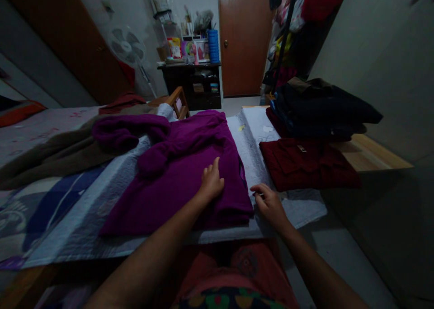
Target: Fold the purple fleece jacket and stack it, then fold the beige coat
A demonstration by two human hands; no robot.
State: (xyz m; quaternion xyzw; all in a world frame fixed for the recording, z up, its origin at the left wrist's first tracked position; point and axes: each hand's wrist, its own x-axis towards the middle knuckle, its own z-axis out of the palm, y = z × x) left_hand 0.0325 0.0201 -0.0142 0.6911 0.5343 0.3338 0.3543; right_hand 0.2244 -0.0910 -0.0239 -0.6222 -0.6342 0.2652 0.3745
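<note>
A purple long-sleeved top (183, 178) lies spread on a light-blue cloth, its right side turned inward in a fold. One sleeve trails off to the left, over a brown garment (68, 151). My left hand (212, 180) rests on the top with the index finger stretched out and the thumb apart; nothing is held in it. Just beyond the top's right edge, my right hand (269, 204) hovers near the cloth, its fingers loosely bent and empty. A folded dark red garment (308, 164) sits to the right of it.
Behind the red garment, folded dark clothes (325, 105) are stacked near a wooden board (376, 153). The light-blue cloth (257, 142) covers the work surface. A patterned bedspread (37, 209) is at left. Farther back stand a fan (127, 44), a dark cabinet (190, 90) and a door (244, 42).
</note>
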